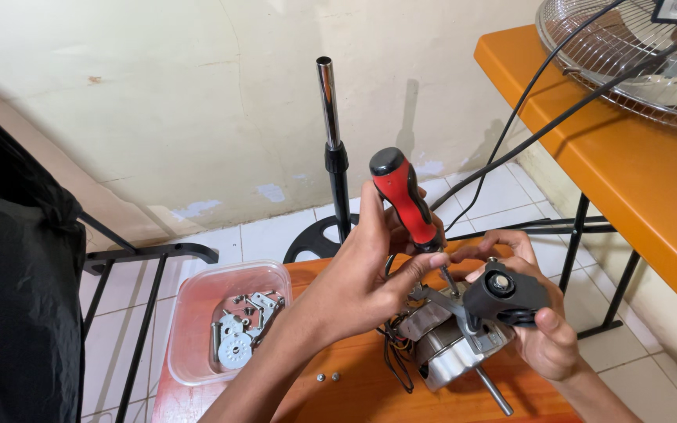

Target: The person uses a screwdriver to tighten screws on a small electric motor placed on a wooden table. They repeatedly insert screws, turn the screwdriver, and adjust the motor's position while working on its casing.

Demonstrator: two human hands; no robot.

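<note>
**Fan motor held on the orange bench, screwdriver set to its bracket**

While it is steadied on the near part of the small orange bench [354,392], the fan motor [448,345] is seen with its silver housing tilted and its shaft [494,392] pointing toward the near right. A dark grey plastic mount [505,296] at the motor's top is gripped by the right hand [538,313], whose fingers are closed around it. A red-and-black screwdriver [407,200] is held by the left hand [370,274], the fingers wrapped around the lower handle; its tip is placed at the metal bracket [440,299] on the motor. Black wires [393,356] are bunched at the motor's left side. Two small screws [327,377] are laid on the bench just left of the wires. Farther left, a clear plastic container [197,313] holding metal parts is found. Beyond the bench, a chrome stand pole [329,125] rises from a black base on the tiled floor. At the far right, a wire fan guard [628,63] is rested on a larger orange table [636,180].
</note>
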